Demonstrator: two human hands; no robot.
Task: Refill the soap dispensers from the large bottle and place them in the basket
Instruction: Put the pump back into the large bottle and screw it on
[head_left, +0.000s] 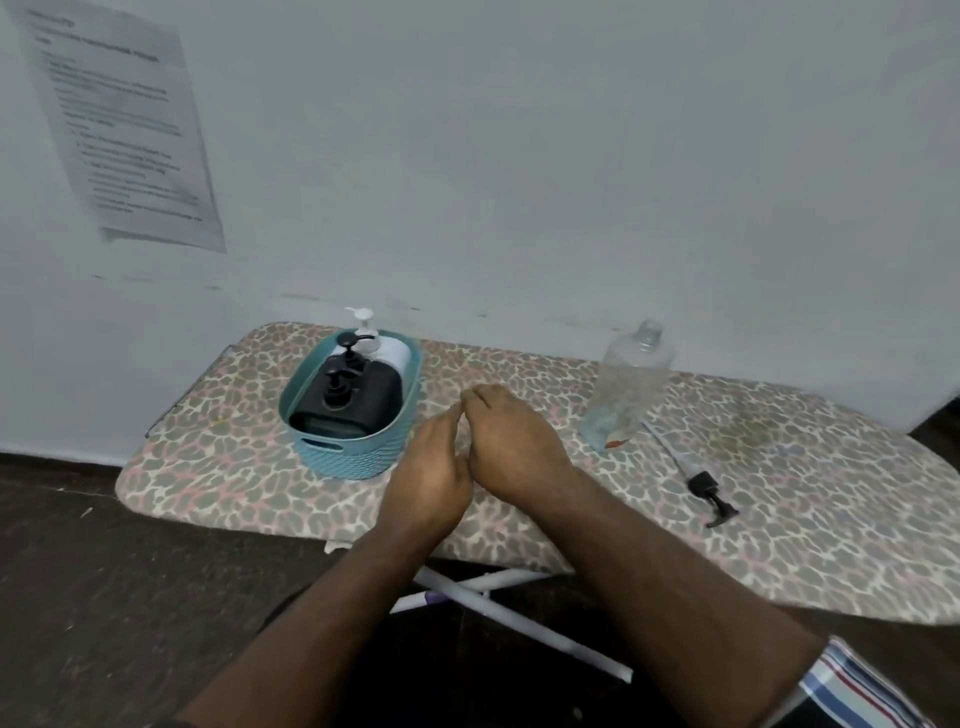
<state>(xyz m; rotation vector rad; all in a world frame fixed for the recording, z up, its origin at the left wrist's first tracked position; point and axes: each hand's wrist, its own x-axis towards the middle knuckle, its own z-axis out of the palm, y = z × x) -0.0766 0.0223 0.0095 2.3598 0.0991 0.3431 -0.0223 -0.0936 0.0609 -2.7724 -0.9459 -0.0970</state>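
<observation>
while hands (467, 457) touch, dispensers (358, 400) sit in basket (358, 457).

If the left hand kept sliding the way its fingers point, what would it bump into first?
Probably nothing on the board: the left hand points up past the basket toward the wall, though depth is unclear.

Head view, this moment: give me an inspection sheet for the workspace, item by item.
Surface: ironing board with leopard-print cover, set against a wall.
Job's things: teal basket holds two black dispensers and a white dispenser; large clear bottle upright, uncapped, almost empty.
Clutter: loose black pump lying beside the bottle.
Hands: left hand and right hand together over the board, holding nothing.
Cables: nothing seen.
Surroundings: printed sheet on the wall, text unreadable; dark floor.
</observation>
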